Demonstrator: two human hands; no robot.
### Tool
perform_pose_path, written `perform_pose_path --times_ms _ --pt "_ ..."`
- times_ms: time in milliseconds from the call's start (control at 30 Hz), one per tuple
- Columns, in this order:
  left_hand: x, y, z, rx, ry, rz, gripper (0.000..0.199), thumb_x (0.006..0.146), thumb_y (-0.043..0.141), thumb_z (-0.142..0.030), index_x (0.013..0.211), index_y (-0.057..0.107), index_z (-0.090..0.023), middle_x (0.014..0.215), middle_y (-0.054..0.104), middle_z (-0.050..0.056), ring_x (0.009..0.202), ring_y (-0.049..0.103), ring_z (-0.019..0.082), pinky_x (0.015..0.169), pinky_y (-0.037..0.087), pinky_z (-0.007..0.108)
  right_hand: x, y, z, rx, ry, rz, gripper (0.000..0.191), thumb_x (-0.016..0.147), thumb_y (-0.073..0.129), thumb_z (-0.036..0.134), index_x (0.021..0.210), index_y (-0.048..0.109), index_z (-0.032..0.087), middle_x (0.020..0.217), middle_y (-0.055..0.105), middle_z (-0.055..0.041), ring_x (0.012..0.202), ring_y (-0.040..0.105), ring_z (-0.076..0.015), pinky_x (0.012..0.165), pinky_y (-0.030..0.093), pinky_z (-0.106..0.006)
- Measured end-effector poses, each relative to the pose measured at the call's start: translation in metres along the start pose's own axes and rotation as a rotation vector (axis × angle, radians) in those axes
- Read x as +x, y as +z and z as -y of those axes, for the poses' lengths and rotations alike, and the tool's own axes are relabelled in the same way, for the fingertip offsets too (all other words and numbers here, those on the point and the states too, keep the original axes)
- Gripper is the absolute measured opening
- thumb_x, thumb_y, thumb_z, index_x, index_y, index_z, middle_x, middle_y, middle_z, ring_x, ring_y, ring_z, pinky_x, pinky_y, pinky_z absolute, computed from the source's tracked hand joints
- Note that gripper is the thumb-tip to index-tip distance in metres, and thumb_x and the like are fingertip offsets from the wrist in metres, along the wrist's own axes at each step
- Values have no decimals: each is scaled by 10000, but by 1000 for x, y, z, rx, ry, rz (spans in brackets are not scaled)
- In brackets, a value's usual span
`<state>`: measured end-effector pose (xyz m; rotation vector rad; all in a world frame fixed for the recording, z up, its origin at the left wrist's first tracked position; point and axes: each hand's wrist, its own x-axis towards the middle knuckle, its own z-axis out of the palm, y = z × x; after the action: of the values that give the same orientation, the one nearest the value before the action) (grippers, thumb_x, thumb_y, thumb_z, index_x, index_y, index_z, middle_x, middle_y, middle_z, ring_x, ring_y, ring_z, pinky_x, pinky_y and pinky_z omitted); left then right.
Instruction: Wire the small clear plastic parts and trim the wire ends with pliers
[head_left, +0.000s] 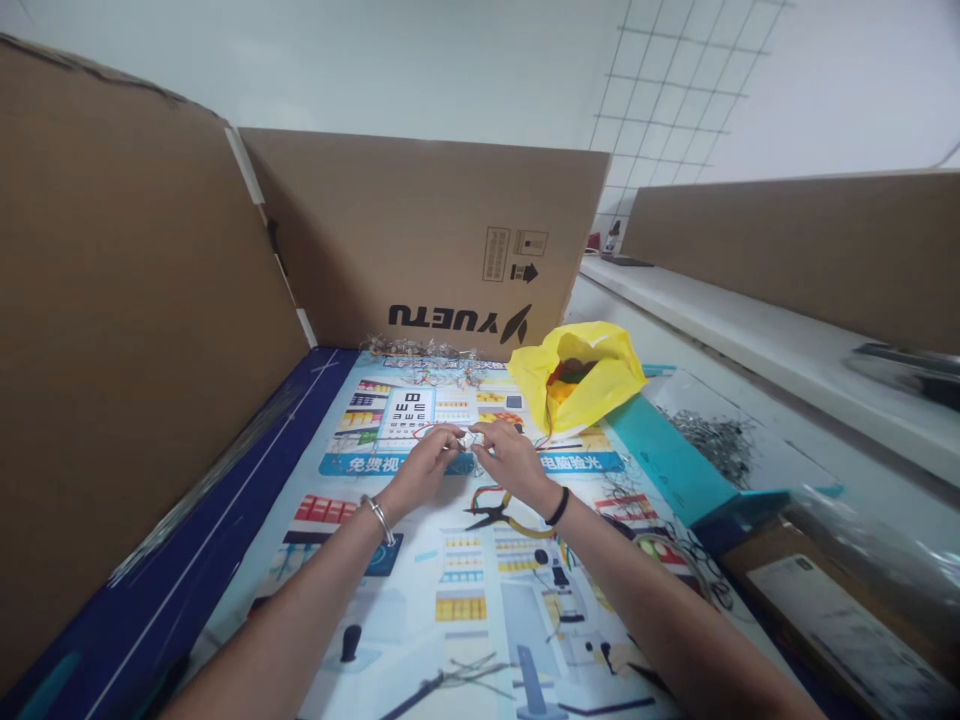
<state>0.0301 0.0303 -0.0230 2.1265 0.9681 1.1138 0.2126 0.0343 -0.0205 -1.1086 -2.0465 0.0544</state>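
Note:
My left hand (429, 462) and my right hand (514, 462) come together over the printed sheet, their fingertips almost touching. Both are closed in a pinch on thin wire (471, 442); its exact shape is too fine to make out. A strand of red wire (424, 430) curves beside my left fingers. Just below my right hand lies a pair of pliers (493, 514) with dark jaws and yellow handles, loose coloured wires around them. My left wrist bears a silver bangle and my right a black band.
A yellow bag (600, 395) with coloured contents stands at the back right. Cardboard walls (420, 230) enclose the left and far sides. Metal bits (712, 445) lie in a pile at right, near an open blue box (675, 465). Dark wire pieces (457, 678) lie in front.

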Motion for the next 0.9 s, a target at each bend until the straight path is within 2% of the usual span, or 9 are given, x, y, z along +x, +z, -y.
perform_pose_path --times_ms 133,333,633,900 --pt "0 0 0 10 16 5 131 822 384 -100 747 441 -190 1026 537 54 1037 472 167 896 383 333 1 4 -3 40 -47 -8 216 795 518 192 987 613 217 862 612 -40 738 564 -147 738 462 -281" --pt "1 -1 1 40 48 6 127 824 387 -108 747 442 -192 999 549 51 1009 480 164 886 381 325 2 4 -4 66 -17 1 197 787 529 189 952 634 208 829 611 -37 681 555 -134 707 461 -272" --pt "0 -1 9 127 92 -8 100 822 430 -132 773 490 -196 991 579 38 1006 496 160 908 375 340 1 8 -6 80 -20 -1 190 789 526 187 942 635 209 846 624 -42 779 567 -156 729 453 -284" --pt "-1 0 12 163 94 -19 117 794 443 -95 775 496 -198 998 584 26 1012 498 153 897 383 323 1 6 -4 77 -23 3 189 792 524 191 946 632 211 841 619 -39 735 560 -148 714 452 -279"
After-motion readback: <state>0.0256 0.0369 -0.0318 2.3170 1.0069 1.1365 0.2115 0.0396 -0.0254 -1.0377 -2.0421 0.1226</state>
